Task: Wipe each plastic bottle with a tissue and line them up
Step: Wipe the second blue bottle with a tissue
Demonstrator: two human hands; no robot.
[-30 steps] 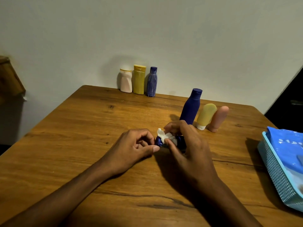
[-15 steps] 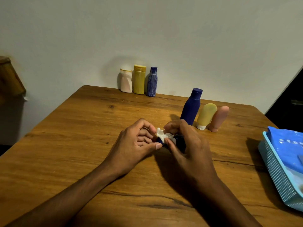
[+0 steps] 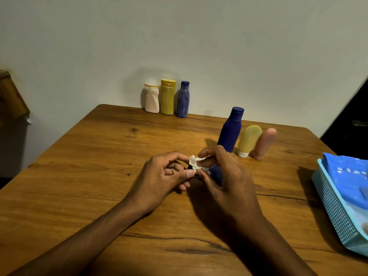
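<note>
A small dark blue bottle (image 3: 216,174) lies low over the middle of the wooden table (image 3: 79,176), held between both hands. My left hand (image 3: 163,176) grips its left end with thumb and curled fingers. My right hand (image 3: 221,176) pinches a crumpled white tissue (image 3: 194,163) against the bottle. Most of the bottle is hidden by my fingers. A white bottle (image 3: 152,98), a yellow bottle (image 3: 167,97) and a ribbed blue bottle (image 3: 183,99) stand in a row by the wall. Behind my right hand stand a tall blue bottle (image 3: 231,129), a yellow tube (image 3: 249,140) and a pink tube (image 3: 264,144).
A light blue plastic basket (image 3: 336,208) holding a blue packet (image 3: 350,176) sits at the table's right edge. A wooden piece of furniture (image 3: 12,96) shows at the far left. The grey wall runs behind the table's far edge.
My left fingers have uncurled a little and shifted their hold on the bottle's end. The right hand has kept the tissue on the bottle, moving it slightly.
</note>
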